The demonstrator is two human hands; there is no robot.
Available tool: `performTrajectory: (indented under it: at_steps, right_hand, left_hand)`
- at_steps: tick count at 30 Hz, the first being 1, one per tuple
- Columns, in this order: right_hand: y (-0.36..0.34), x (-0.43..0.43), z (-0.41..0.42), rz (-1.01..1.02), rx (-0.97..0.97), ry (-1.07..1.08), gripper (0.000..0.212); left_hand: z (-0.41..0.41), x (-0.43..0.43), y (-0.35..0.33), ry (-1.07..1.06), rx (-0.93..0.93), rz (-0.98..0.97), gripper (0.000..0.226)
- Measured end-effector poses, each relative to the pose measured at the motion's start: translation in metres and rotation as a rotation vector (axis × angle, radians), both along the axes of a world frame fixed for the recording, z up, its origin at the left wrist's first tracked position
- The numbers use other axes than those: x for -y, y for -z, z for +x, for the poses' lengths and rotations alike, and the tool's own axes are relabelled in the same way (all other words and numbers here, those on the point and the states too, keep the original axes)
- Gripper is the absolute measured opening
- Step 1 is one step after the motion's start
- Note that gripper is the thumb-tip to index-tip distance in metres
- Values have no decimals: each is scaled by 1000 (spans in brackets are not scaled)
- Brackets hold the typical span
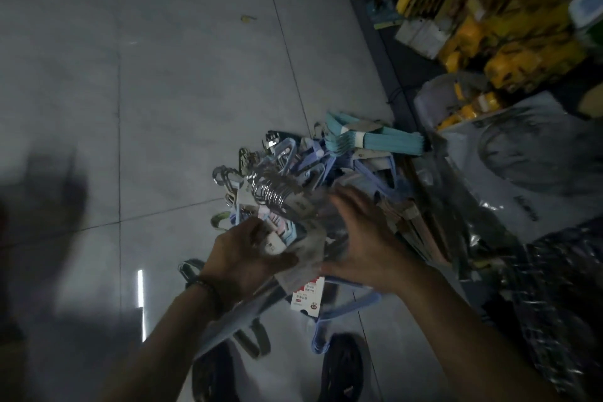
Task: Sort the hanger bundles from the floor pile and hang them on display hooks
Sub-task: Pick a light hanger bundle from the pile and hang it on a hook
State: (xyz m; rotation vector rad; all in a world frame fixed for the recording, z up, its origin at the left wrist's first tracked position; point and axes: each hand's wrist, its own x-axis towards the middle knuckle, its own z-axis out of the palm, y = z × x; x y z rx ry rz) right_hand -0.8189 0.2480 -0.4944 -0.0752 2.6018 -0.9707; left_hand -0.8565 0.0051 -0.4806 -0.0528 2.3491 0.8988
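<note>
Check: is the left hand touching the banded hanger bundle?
Touching. The head view shows the left hand with fingers and thumb curled round the hanger bundle near its paper band, with no gap between them.

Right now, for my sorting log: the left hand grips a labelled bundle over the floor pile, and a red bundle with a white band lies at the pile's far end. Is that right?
Not quite. The head view shows the banded bundle is teal, not red. The rest holds: the left hand grips a labelled bundle over the floor pile.
</note>
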Motion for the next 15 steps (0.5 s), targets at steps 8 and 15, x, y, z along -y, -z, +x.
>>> performTrajectory:
  at_steps: [8, 15]
  right_hand:
    - [-224, -6, -21, 256, -58, -227, 130]
    - [-393, -18, 10, 62, -184, -10, 79]
  left_hand:
    - [-25, 1, -208, 252, -19, 100, 76]
    - [-8, -25, -403, 479, -337, -39, 58]
